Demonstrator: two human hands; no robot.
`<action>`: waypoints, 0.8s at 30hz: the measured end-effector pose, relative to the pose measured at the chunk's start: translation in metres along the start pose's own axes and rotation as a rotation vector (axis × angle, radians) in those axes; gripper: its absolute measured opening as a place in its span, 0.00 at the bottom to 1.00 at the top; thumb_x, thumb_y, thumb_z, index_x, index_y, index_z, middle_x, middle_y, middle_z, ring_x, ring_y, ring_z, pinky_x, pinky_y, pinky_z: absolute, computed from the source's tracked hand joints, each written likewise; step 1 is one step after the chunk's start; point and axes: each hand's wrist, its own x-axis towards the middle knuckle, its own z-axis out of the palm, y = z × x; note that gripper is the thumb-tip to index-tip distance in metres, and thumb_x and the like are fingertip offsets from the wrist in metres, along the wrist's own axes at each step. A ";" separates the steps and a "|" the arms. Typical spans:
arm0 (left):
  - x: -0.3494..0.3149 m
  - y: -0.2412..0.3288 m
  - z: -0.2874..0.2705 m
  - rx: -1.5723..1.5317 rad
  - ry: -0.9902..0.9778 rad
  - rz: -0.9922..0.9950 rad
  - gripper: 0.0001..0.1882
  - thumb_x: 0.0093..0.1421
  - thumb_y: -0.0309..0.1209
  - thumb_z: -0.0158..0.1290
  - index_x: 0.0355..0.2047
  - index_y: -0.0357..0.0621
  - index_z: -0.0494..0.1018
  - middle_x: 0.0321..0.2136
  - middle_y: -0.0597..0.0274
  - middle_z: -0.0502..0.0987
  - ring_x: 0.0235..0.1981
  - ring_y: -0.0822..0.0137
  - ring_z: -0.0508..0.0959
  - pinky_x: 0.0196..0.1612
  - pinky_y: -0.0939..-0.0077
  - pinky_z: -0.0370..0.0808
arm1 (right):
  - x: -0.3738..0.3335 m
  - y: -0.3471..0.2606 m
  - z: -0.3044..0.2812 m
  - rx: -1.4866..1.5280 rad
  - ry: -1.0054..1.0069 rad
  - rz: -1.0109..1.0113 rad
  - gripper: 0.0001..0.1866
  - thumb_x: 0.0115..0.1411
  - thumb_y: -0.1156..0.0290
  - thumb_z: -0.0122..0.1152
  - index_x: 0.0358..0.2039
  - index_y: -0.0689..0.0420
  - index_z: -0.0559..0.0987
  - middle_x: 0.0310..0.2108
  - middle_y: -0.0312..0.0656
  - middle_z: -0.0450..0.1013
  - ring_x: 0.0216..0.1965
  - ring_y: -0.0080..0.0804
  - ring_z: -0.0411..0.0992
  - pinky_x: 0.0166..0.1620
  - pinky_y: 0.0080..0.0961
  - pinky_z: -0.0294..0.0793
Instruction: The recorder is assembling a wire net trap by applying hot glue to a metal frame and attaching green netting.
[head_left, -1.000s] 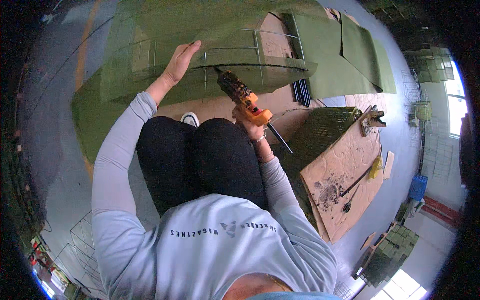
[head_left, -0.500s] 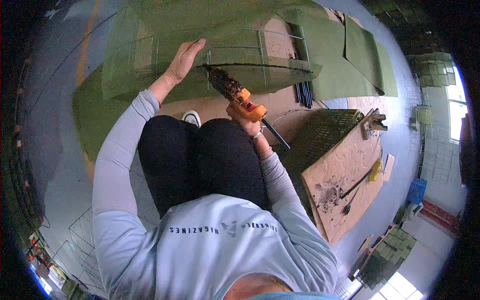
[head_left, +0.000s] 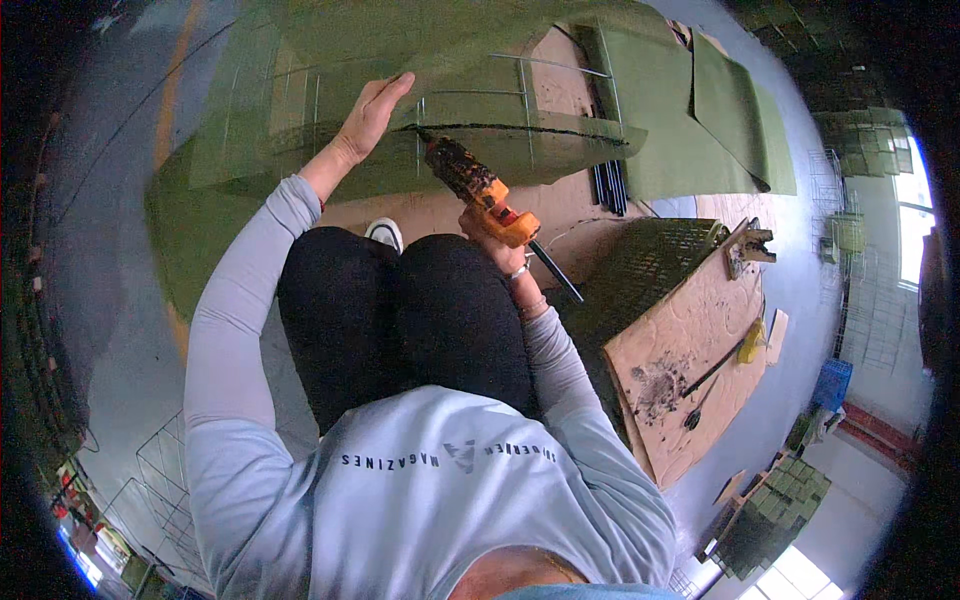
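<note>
My right hand (head_left: 487, 236) is wrapped round the grip of an orange glue gun (head_left: 490, 205), whose front is caked with black glue. A black glue stick (head_left: 556, 270) juts out of its back end. The nozzle points up and left at a dark glue line (head_left: 510, 127) along the edge of a green mesh sheet (head_left: 350, 155). Thin metal wire rods (head_left: 478, 92) lie in a frame on the mesh. Just left of the nozzle, my left hand (head_left: 370, 118) is stretched out over the sheet, fingers extended; whether it presses the mesh cannot be made out.
At the right, a wooden board (head_left: 690, 370) with black smears bears a yellow-handled tool (head_left: 750, 342). A dark mesh panel (head_left: 640, 270) leans beside it. Black rods (head_left: 608, 185) lie beyond the glue gun. Wire racks (head_left: 155, 490) stand at lower left, a blue crate (head_left: 832, 382) far right.
The glue gun in my right hand has shifted slightly right and down along the glue line. My left hand has stayed nearly in place.
</note>
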 end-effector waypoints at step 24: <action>0.006 -0.025 -0.001 -0.014 -0.003 0.215 0.25 0.56 0.44 0.39 0.45 0.34 0.64 0.44 0.51 0.66 0.47 0.63 0.63 0.51 0.76 0.56 | -0.001 -0.012 0.002 0.072 -0.069 0.002 0.15 0.51 0.65 0.55 0.39 0.55 0.71 0.38 0.38 0.69 0.41 0.30 0.66 0.43 0.26 0.65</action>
